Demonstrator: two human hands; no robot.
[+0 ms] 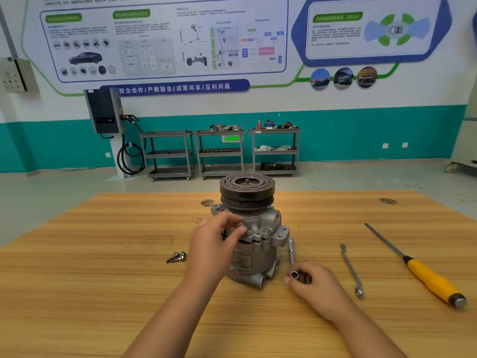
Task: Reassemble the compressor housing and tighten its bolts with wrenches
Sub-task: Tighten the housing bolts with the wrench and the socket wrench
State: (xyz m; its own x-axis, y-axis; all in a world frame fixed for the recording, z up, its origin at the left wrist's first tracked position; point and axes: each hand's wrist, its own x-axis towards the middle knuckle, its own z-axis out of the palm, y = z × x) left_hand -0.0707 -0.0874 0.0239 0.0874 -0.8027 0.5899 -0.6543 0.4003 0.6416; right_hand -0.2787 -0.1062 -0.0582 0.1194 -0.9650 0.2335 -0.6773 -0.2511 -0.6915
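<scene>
In the middle of the frame, on a wooden table [103, 280], the compressor [258, 244] stands upright with its dark grooved pulley [247, 192] on top. The left hand [215, 244] reaches in from the lower left, and its thumb and fingertips pinch a small bolt [242, 226] at the upper flange of the silver housing, just under the pulley. The right hand [313, 285], lower right of the compressor, is curled round a socket wrench [291, 250]. The open socket end shows at the thumb, and the shaft runs up the frame right beside the housing; I cannot tell whether it touches it.

Left of the compressor, a small cluster of loose bolts [176, 257] lies on the wood, apart from both hands. To the right of the right hand lies a slim metal wrench [352, 271], and farther right a long screwdriver [418, 266] with a yellow handle, slanting toward the lower right corner.

Across the floor behind, in the upper middle, three grey shelf carts [220, 153] stand against a teal and white wall. A dark charging unit [104, 111] with looped cable stands to their left.
</scene>
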